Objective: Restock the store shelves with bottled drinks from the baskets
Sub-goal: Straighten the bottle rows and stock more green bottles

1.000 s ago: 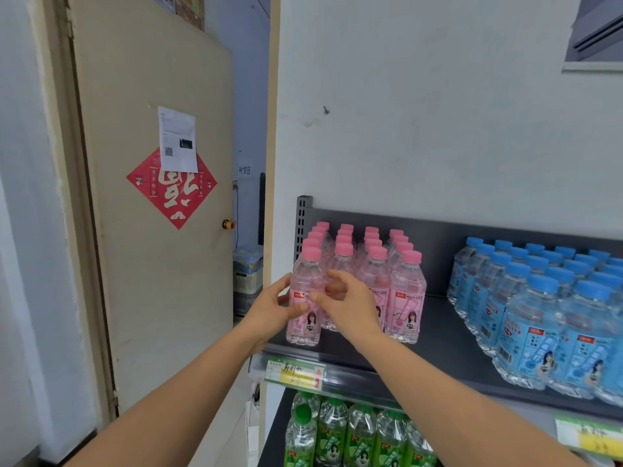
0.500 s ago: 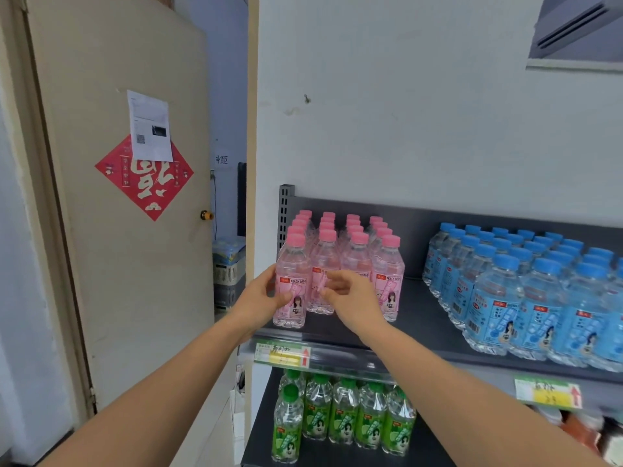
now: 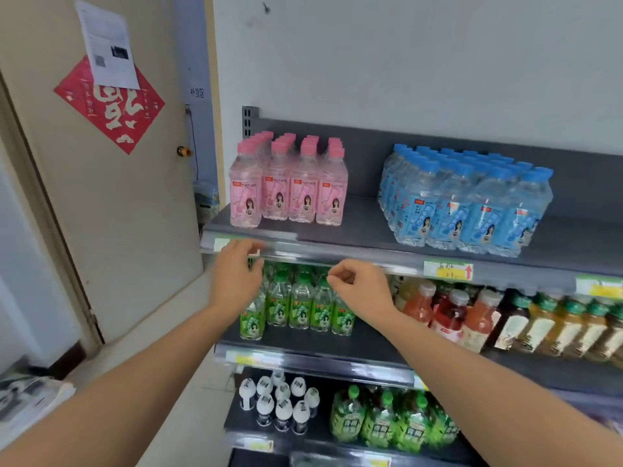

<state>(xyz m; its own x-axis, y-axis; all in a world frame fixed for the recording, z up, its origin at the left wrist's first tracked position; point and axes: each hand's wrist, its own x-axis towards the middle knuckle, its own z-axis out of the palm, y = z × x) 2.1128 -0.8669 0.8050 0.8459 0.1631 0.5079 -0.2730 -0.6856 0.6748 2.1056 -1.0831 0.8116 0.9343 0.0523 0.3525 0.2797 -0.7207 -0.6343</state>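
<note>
We face the shelf unit, which fills the field ahead of and to the right of both hands. The door stands to the left of the left hand, with a red diamond poster and a paper sheet fixed to it.

On the top shelf, above and well to the right of the right hand, we see the blue-capped bottles in a tight block. The pink-capped bottles stand upright in rows directly above both hands, near the shelf's left end. One level down, the green-capped bottles sit directly behind the hands and show between them. The juice bottles stand just right of the right hand.

The left hand is raised in front of the top shelf's front rail, fingers loosely bent, and grips nothing. The right hand hangs just below that rail, fingers loosely curled toward the thumb, and also holds nothing. The two hands are apart from each other. A price tag sits on the rail to the right of the right hand.
</note>
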